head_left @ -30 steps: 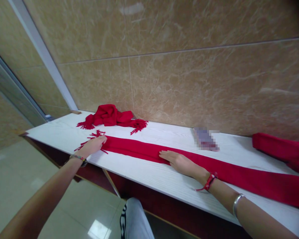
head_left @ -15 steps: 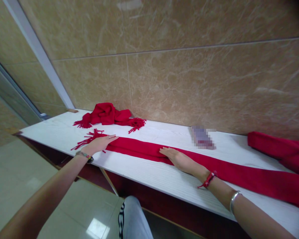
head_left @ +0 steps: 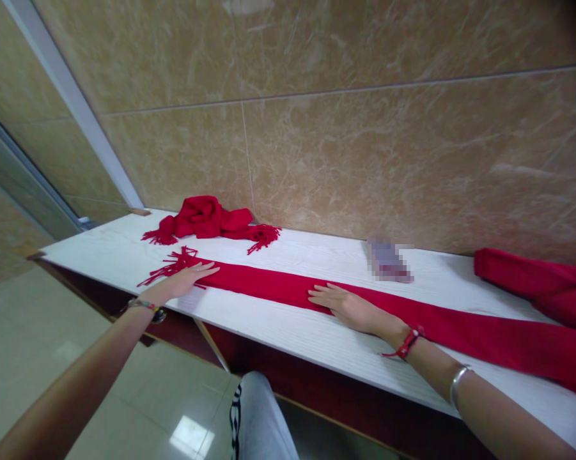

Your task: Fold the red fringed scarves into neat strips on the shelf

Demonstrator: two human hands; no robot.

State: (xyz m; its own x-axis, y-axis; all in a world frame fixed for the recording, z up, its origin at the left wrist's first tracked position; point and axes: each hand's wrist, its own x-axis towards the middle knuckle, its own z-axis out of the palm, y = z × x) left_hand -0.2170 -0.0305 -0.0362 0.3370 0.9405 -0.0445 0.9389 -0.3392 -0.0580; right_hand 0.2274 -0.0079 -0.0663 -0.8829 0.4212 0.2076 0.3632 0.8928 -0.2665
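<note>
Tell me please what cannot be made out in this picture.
Long red scarf: head view, right end cut off by the right edge.
Red cloth at far right: head view, cut off by the same edge.
Pixelated object: head view, blurred squares hide what it is.
Bunched red scarf: head view, folds hide its inner parts.

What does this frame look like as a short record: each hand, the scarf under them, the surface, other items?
left hand: open, palm down on the long scarf, near its fringe
right hand: open, palm down, farther along the same scarf
long scarf: red, laid out lengthwise, running out of frame at right
surface: white table along a tiled wall
behind, left: crumpled scarf, red, fringed
behind, middle: pixelated item, identity unclear
behind, right: red cloth, cut off by the frame
</note>
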